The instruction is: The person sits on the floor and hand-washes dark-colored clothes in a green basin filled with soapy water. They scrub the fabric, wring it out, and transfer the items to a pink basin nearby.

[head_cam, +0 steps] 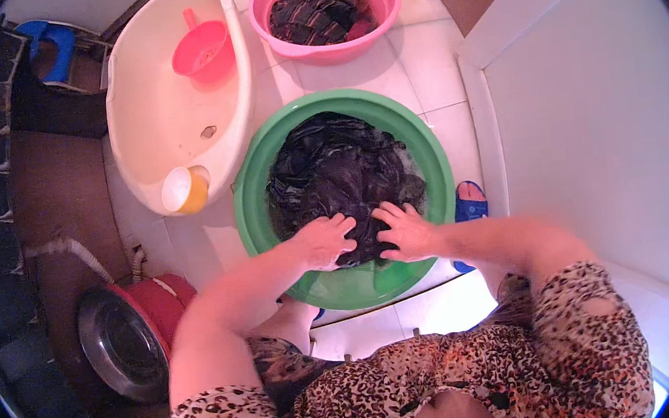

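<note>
A round green plastic basin (438, 166) stands on the tiled floor before me, with wet dark clothes (342, 165) in water inside it. At the near side of the pile, my left hand (326, 243) grips a bunch of the dark fabric, its fingers curled. Facing it, my right hand (405, 230) has its curled fingers on the same fabric, a short gap away. Part of the cloth between the hands is raised in folds. Fingertips of both hands are partly hidden in the cloth.
Beyond is a pink basin (329, 55) of dark clothes. A cream baby bath (144, 113) at left holds a pink dipper (202, 54); a yellow-white cup (184, 191) rests at its end. A red basin (168, 296) and a metal basin (124, 344) stand lower left. A white door (596, 117) is right.
</note>
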Demonstrator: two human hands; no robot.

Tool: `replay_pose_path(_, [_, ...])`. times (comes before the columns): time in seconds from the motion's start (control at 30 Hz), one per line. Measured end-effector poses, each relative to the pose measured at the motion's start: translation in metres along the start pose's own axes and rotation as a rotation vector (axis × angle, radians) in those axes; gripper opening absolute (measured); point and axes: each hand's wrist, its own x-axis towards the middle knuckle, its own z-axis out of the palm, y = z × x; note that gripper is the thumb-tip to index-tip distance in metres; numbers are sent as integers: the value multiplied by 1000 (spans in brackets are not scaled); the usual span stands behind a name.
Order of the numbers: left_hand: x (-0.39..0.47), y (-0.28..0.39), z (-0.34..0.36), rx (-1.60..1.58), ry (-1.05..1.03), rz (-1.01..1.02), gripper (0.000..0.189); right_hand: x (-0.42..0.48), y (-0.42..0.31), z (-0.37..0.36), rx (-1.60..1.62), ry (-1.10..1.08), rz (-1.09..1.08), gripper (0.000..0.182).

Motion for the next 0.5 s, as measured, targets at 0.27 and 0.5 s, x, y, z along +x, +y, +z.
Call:
replay_pose_path(0.27, [59, -51, 41, -300, 131, -437, 46, 34, 21, 51, -66, 289, 489, 30])
replay_pose_path(0.5, [85, -117, 61, -585, 68, -369, 58, 83, 70, 38, -32, 75, 469, 26])
